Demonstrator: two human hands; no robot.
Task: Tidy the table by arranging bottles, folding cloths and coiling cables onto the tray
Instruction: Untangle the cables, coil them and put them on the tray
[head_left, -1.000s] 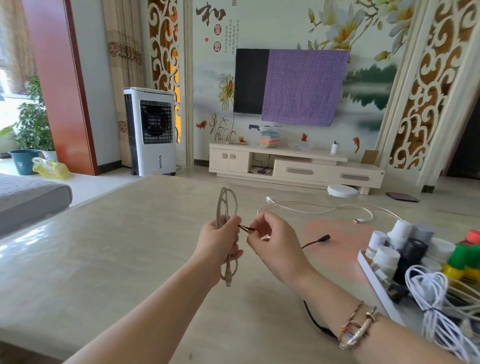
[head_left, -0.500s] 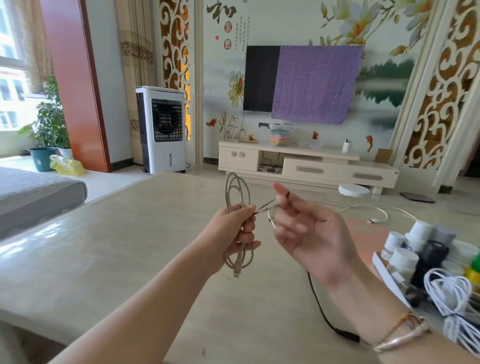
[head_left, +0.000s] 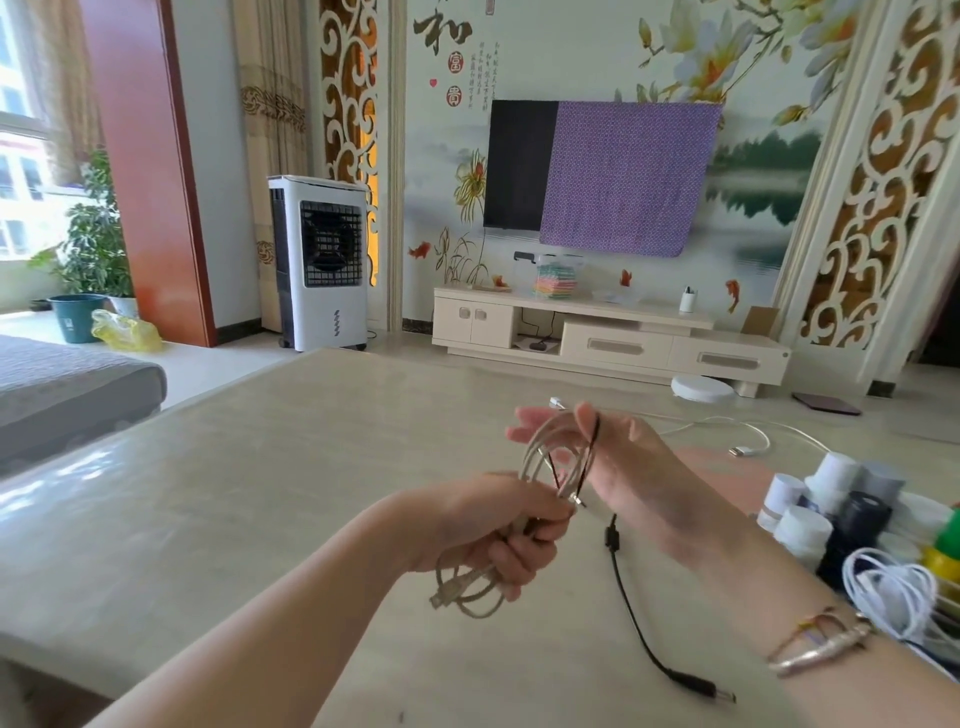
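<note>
My left hand (head_left: 493, 525) grips a coiled grey cable (head_left: 470, 597) at its middle, above the table (head_left: 234, 493). Loops stick out above and below the fist, and a plug hangs at the bottom. My right hand (head_left: 623, 462) is just behind the upper loops with its fingers stretched to the left. It pinches a thin black tie (head_left: 592, 452) that runs down to the coil's middle. The hand is motion-blurred. At the right, bottles (head_left: 810, 519) stand in a group with a coiled white cable (head_left: 893, 597) in front; the tray under them is hidden by my right forearm.
A loose black cable (head_left: 639, 634) with a barrel plug lies on the table under my right forearm. A white cable (head_left: 748, 434) is spread out on the far side beside a pinkish patch. A grey sofa (head_left: 62, 384) stands to the left.
My right hand has carried the black tie from in front of the coil to behind its upper loops. My left hand has tilted the coil and sunk slightly. The camera has turned left.
</note>
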